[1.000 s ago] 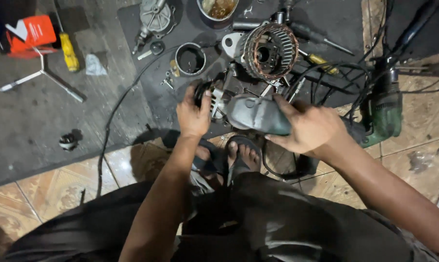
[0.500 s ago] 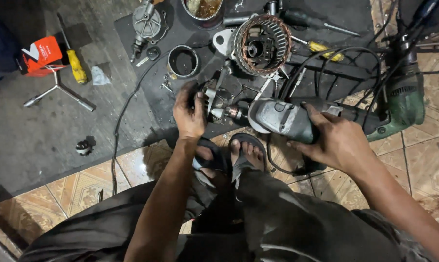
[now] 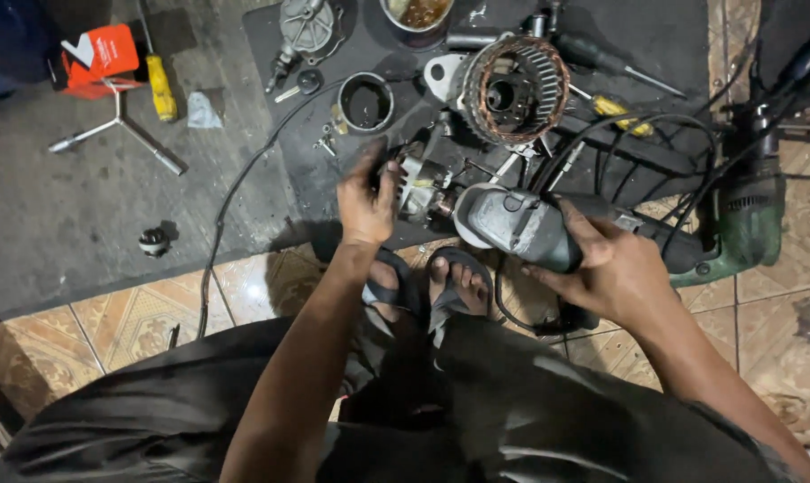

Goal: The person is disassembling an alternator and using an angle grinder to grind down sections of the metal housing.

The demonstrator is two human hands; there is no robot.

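Two hands at work over a black mat point(image 3: 271, 179) on the floor. Left hand point(image 3: 367, 201) clamped on a small metal rotor part point(image 3: 423, 186); right hand point(image 3: 615, 264) wrapped round a grey angle grinder point(image 3: 512, 224), its head touching the part. Copper-wound stator point(image 3: 512, 89) lies just beyond.

A grey angle grinder point(image 3: 521, 224) lies level above the black mat's near edge, its head against a small metal rotor point(image 3: 420, 185), grimy and tilted, just left of it.

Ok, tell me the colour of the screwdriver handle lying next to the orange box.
Yellow. The screwdriver handle shows best in the head view, just right of the orange box.
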